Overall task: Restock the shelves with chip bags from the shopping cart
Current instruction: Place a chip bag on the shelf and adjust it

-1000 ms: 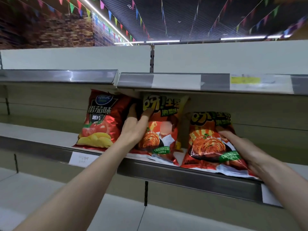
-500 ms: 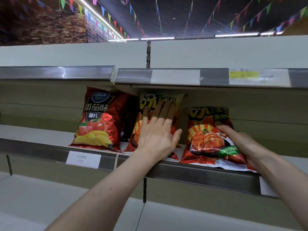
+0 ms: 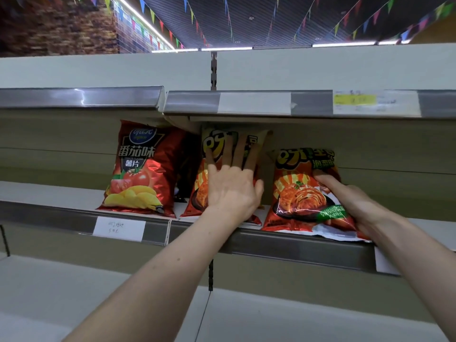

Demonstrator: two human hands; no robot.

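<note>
Strings of coloured pennants [image 3: 192, 11] criss-cross a dark slatted ceiling [image 3: 271, 23] in a shop aisle, where strip lights [image 3: 227, 48] run towards a blurred brick wall [image 3: 49, 28] at upper left. A handwritten white price tag [image 3: 119, 229] sits low at left. Higher and to the right are a blank white tag [image 3: 254, 103] and a yellow tag [image 3: 354, 99], its writing too blurred to read.
</note>
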